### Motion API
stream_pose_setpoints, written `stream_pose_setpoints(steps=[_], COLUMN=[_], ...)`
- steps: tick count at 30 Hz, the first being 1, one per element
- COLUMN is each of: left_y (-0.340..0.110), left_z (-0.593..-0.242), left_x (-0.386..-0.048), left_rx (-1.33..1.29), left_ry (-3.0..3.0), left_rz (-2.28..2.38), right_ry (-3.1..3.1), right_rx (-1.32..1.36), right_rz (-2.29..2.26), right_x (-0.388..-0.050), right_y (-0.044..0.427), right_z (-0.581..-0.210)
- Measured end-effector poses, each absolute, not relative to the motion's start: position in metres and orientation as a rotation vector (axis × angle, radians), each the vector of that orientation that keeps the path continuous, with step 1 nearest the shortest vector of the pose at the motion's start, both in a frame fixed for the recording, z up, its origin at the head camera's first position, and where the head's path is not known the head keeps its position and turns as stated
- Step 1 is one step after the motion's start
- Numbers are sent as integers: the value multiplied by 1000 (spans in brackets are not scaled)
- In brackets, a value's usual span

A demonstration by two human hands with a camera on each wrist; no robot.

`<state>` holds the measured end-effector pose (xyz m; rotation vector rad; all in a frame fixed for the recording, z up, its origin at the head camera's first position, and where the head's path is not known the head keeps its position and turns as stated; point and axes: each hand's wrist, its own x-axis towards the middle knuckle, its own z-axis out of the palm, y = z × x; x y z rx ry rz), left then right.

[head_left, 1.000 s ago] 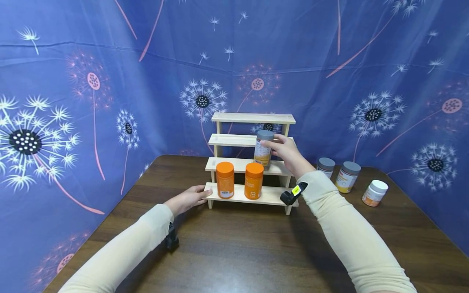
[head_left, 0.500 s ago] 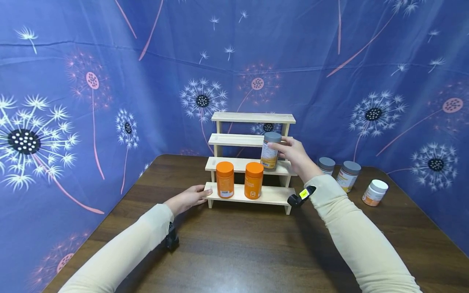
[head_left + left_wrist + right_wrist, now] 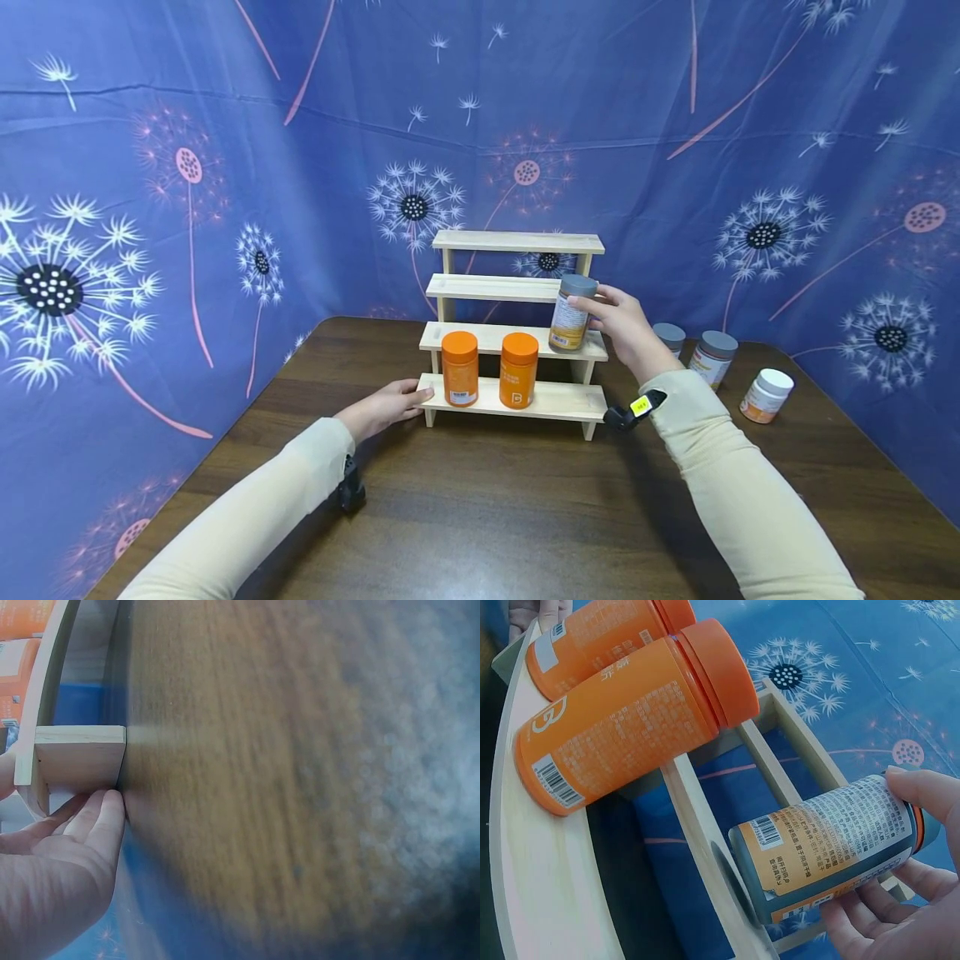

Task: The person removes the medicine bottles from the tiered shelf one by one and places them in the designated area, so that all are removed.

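My right hand [image 3: 630,327] holds a grey-lidded supplement bottle [image 3: 570,321] between thumb and fingers near its lid. The bottle, slightly tilted, is at the right end of the second step of a wooden tiered shelf [image 3: 517,242]; whether its base touches the wood I cannot tell. My left hand [image 3: 384,408] grips the left end of the lowest step, and in the left wrist view its fingertips [image 3: 112,802] lie against the end support. Two orange bottles, one at left [image 3: 460,371] and one at centre [image 3: 518,372], stand upright on that lowest step.
Right of the shelf, two more grey-lidded bottles, one partly behind my right arm [image 3: 670,336] and one beside it [image 3: 712,358], stand on the brown table [image 3: 480,517]. A smaller white-lidded bottle [image 3: 767,395] is farther right. A blue dandelion-print cloth [image 3: 637,108] hangs behind.
My right hand has moved the grey-lidded bottle rightward along the second step, from near its middle to its right end. The left hand stays on the shelf.
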<state>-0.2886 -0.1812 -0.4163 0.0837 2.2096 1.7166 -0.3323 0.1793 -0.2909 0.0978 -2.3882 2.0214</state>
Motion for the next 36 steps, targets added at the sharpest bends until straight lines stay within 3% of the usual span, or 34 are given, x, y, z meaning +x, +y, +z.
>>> stream_pose_setpoints(steps=[36], left_y=[-180], left_z=[-415], left_x=[-285], left_rx=[103], left_ry=[2219], left_rz=[1724], right_ry=[-2373], right_rx=[178], right_rz=[1963], right_x=[-310], right_y=[217], right_z=[-298])
